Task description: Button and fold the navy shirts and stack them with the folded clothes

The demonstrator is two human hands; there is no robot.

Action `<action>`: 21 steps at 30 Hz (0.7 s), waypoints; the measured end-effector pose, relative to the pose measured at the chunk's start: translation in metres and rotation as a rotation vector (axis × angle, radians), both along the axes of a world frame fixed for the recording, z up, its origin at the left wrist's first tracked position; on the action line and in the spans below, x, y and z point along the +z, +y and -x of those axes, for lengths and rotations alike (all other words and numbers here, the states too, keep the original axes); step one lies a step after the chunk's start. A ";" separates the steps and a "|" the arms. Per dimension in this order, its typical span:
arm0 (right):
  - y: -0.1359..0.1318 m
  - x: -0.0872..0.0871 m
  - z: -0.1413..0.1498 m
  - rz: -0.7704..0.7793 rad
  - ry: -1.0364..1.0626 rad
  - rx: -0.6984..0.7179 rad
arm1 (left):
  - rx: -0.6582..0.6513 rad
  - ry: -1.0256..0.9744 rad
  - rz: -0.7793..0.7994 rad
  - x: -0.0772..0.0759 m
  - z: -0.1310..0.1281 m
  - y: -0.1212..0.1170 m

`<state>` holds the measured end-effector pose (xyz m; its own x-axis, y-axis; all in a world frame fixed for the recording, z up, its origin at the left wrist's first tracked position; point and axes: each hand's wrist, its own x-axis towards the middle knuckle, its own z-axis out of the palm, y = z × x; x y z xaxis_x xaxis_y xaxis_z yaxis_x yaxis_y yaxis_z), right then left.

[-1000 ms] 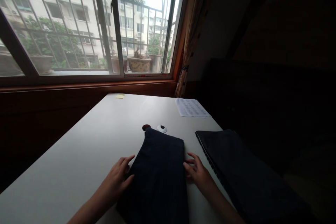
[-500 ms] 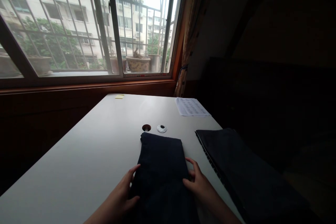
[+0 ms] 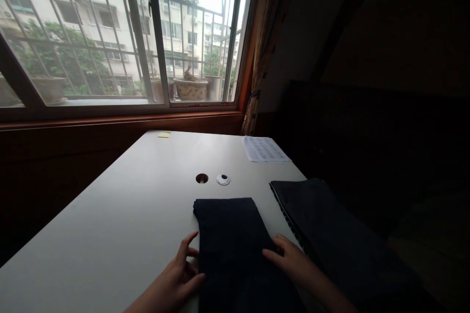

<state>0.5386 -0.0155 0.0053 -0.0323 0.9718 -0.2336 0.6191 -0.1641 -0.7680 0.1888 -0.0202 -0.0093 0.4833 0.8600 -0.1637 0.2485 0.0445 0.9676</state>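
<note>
A folded dark navy cloth [image 3: 229, 239], which looks like a garment, lies on the white table [image 3: 121, 220] in front of me. My left hand [image 3: 181, 271] is at its left edge, thumb tip on the edge and curled fingers against the side, their tips partly hidden. At the right edge, my right hand [image 3: 295, 259] has its thumb on top of the cloth and its other fingers along the side. The near end of the cloth runs out of view at the bottom.
Another dark folded cloth [image 3: 330, 225] lies to the right, overhanging the table's side. Printed papers [image 3: 265, 149] rest at the far right corner. A round hole [image 3: 201, 179], its white cover [image 3: 223, 179] and a yellow note [image 3: 164, 134] are farther back, below the window [image 3: 110, 34].
The navy cloth has come nearer to me and its far edge lies straighter. My right hand has shifted right, and my left fingers have curled more at the edge.
</note>
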 end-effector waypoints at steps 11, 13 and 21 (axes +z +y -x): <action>-0.002 0.011 0.007 0.013 0.281 0.005 | 0.083 0.172 -0.314 -0.019 -0.023 0.007; -0.008 0.016 0.008 0.071 0.370 -0.028 | 0.114 0.175 -0.366 -0.019 -0.031 0.005; -0.016 0.002 -0.022 -0.029 0.218 -0.335 | 0.146 -0.317 0.058 -0.005 -0.069 -0.002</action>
